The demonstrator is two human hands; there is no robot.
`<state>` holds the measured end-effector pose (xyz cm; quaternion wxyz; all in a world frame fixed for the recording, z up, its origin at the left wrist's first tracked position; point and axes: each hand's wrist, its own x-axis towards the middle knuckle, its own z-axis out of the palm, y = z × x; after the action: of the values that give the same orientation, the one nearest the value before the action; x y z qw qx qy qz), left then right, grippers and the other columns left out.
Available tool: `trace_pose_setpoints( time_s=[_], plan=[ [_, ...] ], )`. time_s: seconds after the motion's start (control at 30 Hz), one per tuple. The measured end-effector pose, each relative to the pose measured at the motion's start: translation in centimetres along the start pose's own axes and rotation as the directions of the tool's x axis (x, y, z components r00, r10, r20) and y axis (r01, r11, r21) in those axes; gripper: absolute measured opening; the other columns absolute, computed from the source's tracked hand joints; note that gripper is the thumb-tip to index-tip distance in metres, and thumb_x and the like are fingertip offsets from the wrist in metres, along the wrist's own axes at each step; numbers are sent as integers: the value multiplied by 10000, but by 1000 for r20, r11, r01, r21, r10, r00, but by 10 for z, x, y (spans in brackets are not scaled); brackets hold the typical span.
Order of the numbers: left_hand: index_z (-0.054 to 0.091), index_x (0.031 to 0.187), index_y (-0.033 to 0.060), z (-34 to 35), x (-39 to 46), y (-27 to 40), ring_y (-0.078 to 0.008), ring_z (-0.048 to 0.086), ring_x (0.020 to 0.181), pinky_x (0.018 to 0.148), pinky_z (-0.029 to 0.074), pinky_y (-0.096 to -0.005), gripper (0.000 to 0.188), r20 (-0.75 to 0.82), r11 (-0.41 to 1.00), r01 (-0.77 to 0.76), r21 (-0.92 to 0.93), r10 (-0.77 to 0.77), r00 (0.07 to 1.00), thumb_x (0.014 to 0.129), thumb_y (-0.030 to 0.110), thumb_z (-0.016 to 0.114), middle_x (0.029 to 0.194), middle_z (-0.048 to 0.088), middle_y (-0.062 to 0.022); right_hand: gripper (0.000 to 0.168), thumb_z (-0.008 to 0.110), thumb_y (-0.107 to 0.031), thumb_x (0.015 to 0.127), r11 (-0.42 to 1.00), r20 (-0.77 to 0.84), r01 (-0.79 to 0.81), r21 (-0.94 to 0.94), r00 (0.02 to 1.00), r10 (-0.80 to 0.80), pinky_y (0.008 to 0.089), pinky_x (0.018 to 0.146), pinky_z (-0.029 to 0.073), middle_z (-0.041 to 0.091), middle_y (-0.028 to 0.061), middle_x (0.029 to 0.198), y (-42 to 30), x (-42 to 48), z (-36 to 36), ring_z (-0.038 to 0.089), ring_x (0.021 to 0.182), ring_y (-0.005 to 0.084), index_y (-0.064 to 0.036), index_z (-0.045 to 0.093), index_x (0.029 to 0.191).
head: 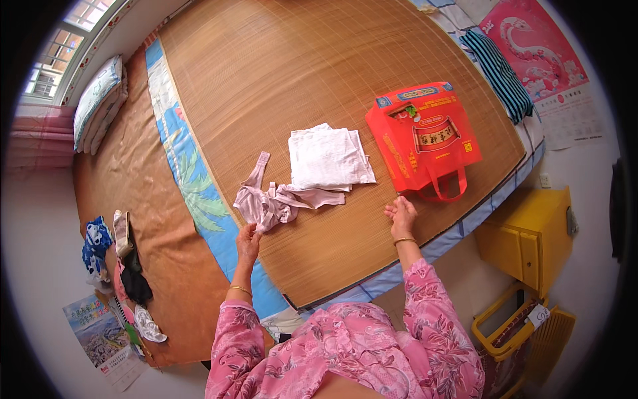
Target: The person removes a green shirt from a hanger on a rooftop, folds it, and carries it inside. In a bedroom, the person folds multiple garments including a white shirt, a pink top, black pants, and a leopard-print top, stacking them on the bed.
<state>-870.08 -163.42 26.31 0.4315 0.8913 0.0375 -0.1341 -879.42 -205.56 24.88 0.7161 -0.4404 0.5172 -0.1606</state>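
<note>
A mauve bra (269, 203) lies loosely crumpled on a woven sleeping mat (279, 75), one strap stretched toward the far side. My left hand (247, 243) pinches its near left edge. Touching the bra's far side is a folded stack of white cloth (331, 158). To the right, a red shopping bag (438, 142) with printed writing lies on the mat, its handles toward me. My right hand (401, 217) is just short of the bag's near left corner, fingers loosely curled and holding nothing.
Folded bedding (101, 104) is by the window at far left. Small clothes, including a black piece (135, 282), lie on the brown cover (164, 239). A striped pillow (498, 75) is at the right edge. Below it stand a yellow cabinet (518, 239) and a yellow-framed chair (506, 324).
</note>
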Motion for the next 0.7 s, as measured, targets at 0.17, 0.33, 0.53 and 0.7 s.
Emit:
trace_pose_setpoints(
  time_s=[0.17,0.33,0.53,0.7],
  plan=[
    [582,1063,-2,10,16,-27,-207,583,786,710,483,-310,395,-170,995,101,-20,-103,980,688,57,693,942,585,-142,280,636,-68,787,648,493,443,-620,862,-117,336,673,508,595,90,916,25,-37,27,605,797,202,-8,560,1050],
    [381,1313,95,33,17,60,-328,420,1141,957,361,-414,782,15,860,-247,447,269,963,634,113,768,1257,411,-181,436,585,-55,752,-64,845,901,-428,374,-382,461,996,303,416,159,1289,-9,-18,112,358,1216,343,-62,508,1181],
    [377,1308,187,70,27,78,-414,352,1194,976,352,-444,844,107,828,-87,554,33,994,578,251,795,1306,333,-260,396,485,-117,813,-419,945,848,-325,276,-175,514,990,265,360,148,1336,7,-2,155,326,1218,397,-140,507,1208],
    [538,982,91,69,34,23,-377,510,956,794,449,-435,403,190,812,-151,563,50,980,618,123,710,1096,505,-207,263,499,-160,814,-415,950,855,-312,270,-160,437,813,394,455,124,1173,2,11,172,440,1057,327,-123,585,1060]
  ],
)
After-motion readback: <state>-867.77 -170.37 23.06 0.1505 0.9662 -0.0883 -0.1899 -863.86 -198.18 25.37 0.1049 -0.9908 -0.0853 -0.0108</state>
